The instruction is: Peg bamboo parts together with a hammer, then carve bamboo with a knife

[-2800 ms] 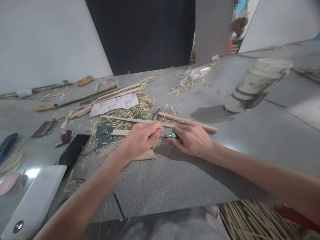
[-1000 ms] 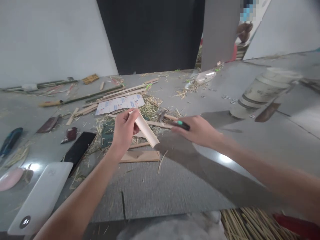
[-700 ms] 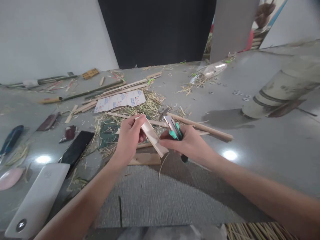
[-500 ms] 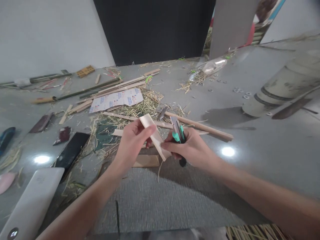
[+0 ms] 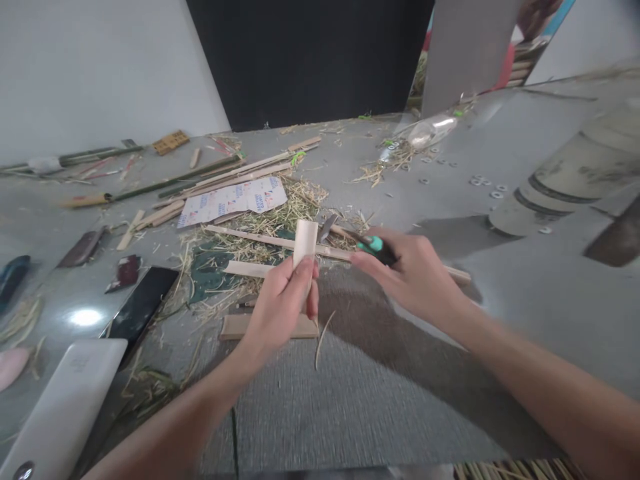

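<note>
My left hand (image 5: 285, 297) pinches a short pale bamboo strip (image 5: 305, 241), which stands nearly upright between thumb and fingers. To its right, my right hand (image 5: 413, 270) is closed round a black and teal utility knife (image 5: 373, 245), slightly blurred, its tip toward the upper left. The two hands are apart. Behind the knife lies a hammer, its metal head (image 5: 327, 227) showing and its wooden handle (image 5: 457, 275) partly covered by my right hand. Another flat bamboo piece (image 5: 237, 327) rests on the table below my left hand, beside a thin curled shaving (image 5: 323, 340).
Dry shavings (image 5: 300, 198) and a printed paper sheet (image 5: 233, 201) lie beyond my hands. A black phone (image 5: 143, 303) and a white device (image 5: 67, 407) are at the left. A large bamboo-like cylinder (image 5: 565, 173) and small rings (image 5: 497, 192) are at the right.
My right hand has moved away from the strip, up and to the right with the knife. The strip in my left hand has turned from slanted to nearly upright.
</note>
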Motion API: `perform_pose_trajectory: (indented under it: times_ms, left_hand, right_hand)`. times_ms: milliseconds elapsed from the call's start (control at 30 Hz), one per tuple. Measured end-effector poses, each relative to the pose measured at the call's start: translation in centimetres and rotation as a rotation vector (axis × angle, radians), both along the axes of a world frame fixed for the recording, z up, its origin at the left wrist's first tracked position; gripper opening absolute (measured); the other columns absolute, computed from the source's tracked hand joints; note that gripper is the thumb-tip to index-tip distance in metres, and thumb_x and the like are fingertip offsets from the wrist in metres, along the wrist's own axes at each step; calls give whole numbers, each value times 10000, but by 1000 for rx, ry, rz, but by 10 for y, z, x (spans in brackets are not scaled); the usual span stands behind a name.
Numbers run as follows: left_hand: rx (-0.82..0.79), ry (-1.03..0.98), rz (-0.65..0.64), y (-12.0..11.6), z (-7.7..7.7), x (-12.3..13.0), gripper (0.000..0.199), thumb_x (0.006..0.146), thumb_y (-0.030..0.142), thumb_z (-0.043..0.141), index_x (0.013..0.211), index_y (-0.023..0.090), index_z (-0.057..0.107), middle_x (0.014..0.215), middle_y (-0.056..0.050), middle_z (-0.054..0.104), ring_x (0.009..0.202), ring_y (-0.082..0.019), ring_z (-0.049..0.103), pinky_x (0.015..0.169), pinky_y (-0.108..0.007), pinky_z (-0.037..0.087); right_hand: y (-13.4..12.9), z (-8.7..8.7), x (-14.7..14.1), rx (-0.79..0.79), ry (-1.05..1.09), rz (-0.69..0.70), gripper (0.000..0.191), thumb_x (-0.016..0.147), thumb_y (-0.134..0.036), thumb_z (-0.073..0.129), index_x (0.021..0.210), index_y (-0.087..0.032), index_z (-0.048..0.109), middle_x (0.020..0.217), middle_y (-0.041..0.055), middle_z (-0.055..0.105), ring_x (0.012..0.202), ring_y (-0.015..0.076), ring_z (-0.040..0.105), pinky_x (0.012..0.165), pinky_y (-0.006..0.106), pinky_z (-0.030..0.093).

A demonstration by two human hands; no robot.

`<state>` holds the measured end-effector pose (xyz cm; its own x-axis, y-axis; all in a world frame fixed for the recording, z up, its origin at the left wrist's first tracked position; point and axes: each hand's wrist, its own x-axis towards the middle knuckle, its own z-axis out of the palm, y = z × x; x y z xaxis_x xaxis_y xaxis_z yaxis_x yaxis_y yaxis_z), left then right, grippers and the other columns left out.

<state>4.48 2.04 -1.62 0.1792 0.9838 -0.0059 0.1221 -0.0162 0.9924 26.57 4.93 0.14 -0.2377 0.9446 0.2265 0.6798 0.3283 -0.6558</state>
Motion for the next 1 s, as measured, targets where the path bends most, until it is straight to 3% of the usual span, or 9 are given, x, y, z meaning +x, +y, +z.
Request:
perform_pose_trajectory:
  times_ms: [100, 200, 333, 533, 733, 1000]
  left_hand:
    - [-27, -23, 36, -1, 1, 2, 290, 1107, 404, 431, 915, 230, 563, 500, 47, 555, 486, -146, 532, 534, -278, 482]
    - [-15, 9, 44, -1, 4, 3, 232, 1084, 272, 398, 939, 226, 574, 517, 38, 562, 509, -157, 547, 534, -285, 480]
    - [17, 74, -8, -10, 8, 2, 296, 1087, 294, 408, 831, 228, 541, 609, 6, 596, 589, -160, 575, 599, -308, 495]
    - [-4, 99, -9, -42, 10, 2, 375, 1104, 434, 413, 798, 235, 500, 681, -5, 589, 615, -162, 564, 593, -322, 474]
    - [33, 233, 10, -67, 12, 9, 427, 1119, 504, 328, 797, 259, 466, 629, -3, 572, 593, -186, 542, 566, -348, 407]
    - [0, 208, 12, -87, 13, 7, 510, 1107, 572, 321, 737, 265, 490, 580, -9, 561, 573, -198, 563, 528, -343, 393]
  right_hand:
    - [-1, -2, 4, 202, -260, 136, 406, 1144, -473, 314, 955, -182, 523, 862, 59, 628, 722, 161, 520, 633, 296, 331]
    - [-4, -5, 4, 328, -427, 184, 351, 1159, -420, 304, 1081, -171, 538, 1032, 101, 654, 891, 206, 587, 652, 301, 320]
    - [-9, -6, 5, 404, -527, 201, 363, 1159, -434, 327, 1056, -174, 559, 973, 81, 650, 805, 188, 587, 602, 315, 273]
    - [-24, -6, 9, 485, -523, 324, 357, 1159, -415, 351, 1097, -158, 591, 1027, 74, 670, 847, 190, 618, 678, 342, 351]
    - [-42, -1, 11, 581, -525, 314, 324, 1141, -399, 415, 1047, -165, 618, 906, 43, 654, 812, 188, 618, 685, 348, 340]
    - [-55, 7, 12, 649, -490, 318, 361, 1135, -447, 429, 1018, -166, 624, 855, 37, 627, 762, 177, 573, 702, 344, 363]
